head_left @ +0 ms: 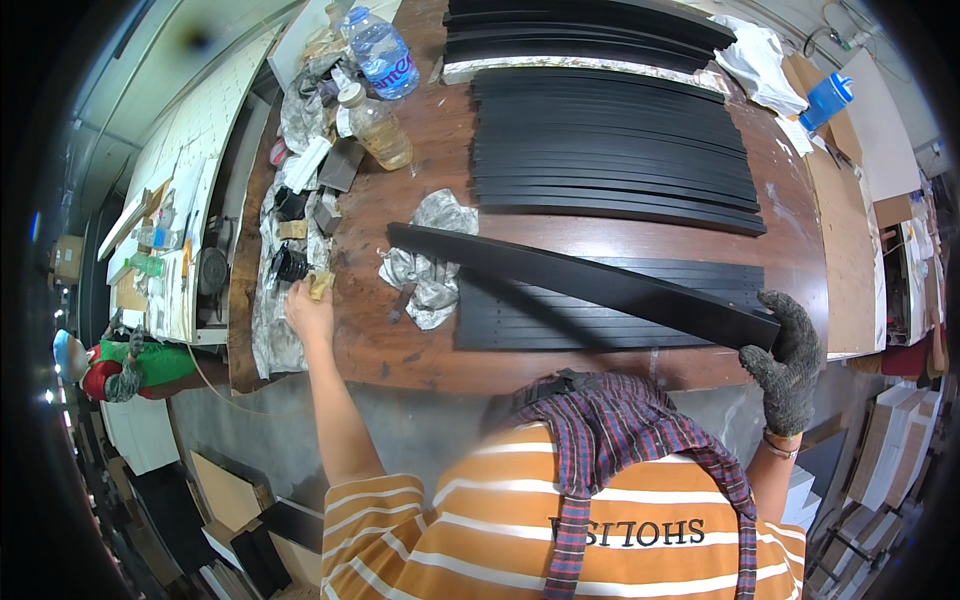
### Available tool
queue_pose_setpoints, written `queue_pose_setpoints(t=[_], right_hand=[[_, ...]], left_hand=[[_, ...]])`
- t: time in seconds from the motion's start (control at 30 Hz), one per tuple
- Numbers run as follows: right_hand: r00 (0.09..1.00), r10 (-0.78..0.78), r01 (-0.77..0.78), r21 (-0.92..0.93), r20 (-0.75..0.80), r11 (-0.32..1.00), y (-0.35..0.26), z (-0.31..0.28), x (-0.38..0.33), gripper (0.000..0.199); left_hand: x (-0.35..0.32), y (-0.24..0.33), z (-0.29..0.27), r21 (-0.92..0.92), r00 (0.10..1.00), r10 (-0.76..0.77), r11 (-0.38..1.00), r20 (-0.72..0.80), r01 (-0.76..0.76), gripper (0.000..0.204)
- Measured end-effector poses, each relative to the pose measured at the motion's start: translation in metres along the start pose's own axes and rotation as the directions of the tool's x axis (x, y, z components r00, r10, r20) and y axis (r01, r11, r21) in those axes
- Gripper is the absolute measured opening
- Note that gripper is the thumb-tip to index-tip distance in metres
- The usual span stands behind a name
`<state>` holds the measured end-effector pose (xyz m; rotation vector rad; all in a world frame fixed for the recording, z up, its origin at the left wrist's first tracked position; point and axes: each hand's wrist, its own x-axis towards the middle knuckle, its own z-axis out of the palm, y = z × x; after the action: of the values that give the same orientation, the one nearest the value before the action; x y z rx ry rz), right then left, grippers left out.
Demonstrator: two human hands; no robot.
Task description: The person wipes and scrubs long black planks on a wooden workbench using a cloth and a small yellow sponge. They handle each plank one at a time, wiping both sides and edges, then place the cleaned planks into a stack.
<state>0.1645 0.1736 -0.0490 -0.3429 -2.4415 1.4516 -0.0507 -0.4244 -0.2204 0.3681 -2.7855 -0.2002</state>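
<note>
Nearest, the right hand [790, 365], in a grey knit glove, has its fingers curled closed around the near-right end of the long black strip [585, 282], which lies tilted across the brown table [400, 350]. The bare left hand [308, 305] sits off the strip's far-left end, fingers pinched on a small tan pad [321, 285] next to a small black pot [290, 263]; how tightly they close I cannot tell.

Judging from this, the strip is being steadied one-handed while the pad is readied, so the gloved grip should stay firm at the very end and keep the strip's face steady, clear of the crumpled grey rag [428, 262] that lies under its left part.

Its long axis runs from the gloved hand up and leftward, its free end pointing toward the pot and the clutter beyond. Under it lie flat black strips [600, 320], and farther beyond it a larger row of black strips [615, 150], then two plastic bottles [378, 90] far left of that row.
</note>
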Motion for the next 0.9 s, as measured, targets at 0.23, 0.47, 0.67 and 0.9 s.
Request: queue_pose_setpoints(t=[0.23, 0.47, 0.67, 0.9], right_hand=[[0.967, 0.250, -0.239, 0.162, -0.047, 0.957, -0.018, 0.010, 0.015, 0.050], [0.958, 0.259, -0.223, 0.250, -0.121, 0.942, -0.017, 0.020, 0.028, 0.039], [0.950, 0.281, -0.199, 0.432, -0.135, 0.880, -0.002, 0.025, 0.030, 0.037], [0.966, 0.242, -0.194, 0.360, -0.093, 0.913, -0.020, 0.035, 0.032, 0.036]], left_hand=[[-0.051, 0.106, -0.002, -0.390, 0.895, 0.440, 0.839, 0.076, -0.379, 0.039], [-0.046, 0.160, 0.024, -0.075, 0.901, 0.352, 0.936, 0.254, -0.345, 0.036], [-0.003, 0.125, 0.011, -0.192, 0.982, -0.014, 0.980, 0.187, 0.050, 0.025], [-0.022, 0.194, -0.071, -0.942, 0.965, 0.205, 0.323, 0.163, 0.090, 0.030]])
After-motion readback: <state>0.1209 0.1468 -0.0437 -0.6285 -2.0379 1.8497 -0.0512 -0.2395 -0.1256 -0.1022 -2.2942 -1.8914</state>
